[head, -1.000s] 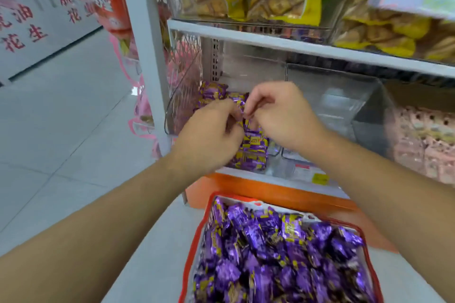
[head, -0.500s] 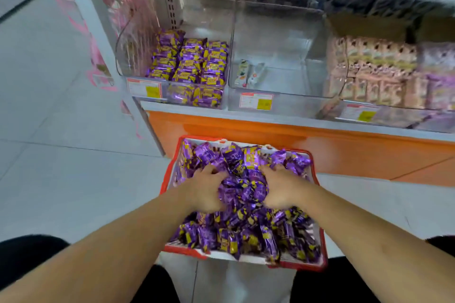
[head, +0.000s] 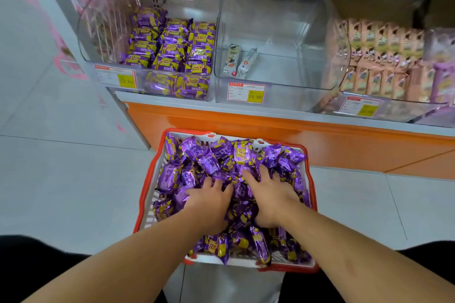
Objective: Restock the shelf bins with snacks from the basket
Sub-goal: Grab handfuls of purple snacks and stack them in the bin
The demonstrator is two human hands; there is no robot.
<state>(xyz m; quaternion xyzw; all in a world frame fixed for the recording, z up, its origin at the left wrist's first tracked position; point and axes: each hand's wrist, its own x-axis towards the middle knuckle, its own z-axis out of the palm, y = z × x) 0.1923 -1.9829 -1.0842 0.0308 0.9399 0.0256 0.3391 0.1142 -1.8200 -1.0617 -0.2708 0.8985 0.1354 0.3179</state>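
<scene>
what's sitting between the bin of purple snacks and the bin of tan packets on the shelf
In the head view, a clear bin sits between the purple snack bin and the tan packet bin. It holds only two slim packets.

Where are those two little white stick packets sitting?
The two white packets lie in the middle clear bin, front left, beside the purple-snack bin.

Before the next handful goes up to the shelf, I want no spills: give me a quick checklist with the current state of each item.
1. Both hands in the basket: ok, left hand and right hand rest on the purple snacks.
2. Grip closed on a handful: not ok, fingers lie spread.
3. Room in the left bin: ok, its left side is bare.
4. Bin holds matching purple packs: ok.
5. Middle bin holds different stock: ok, two pale packs.
6. How deep the basket's stock goes: cannot tell.
</scene>
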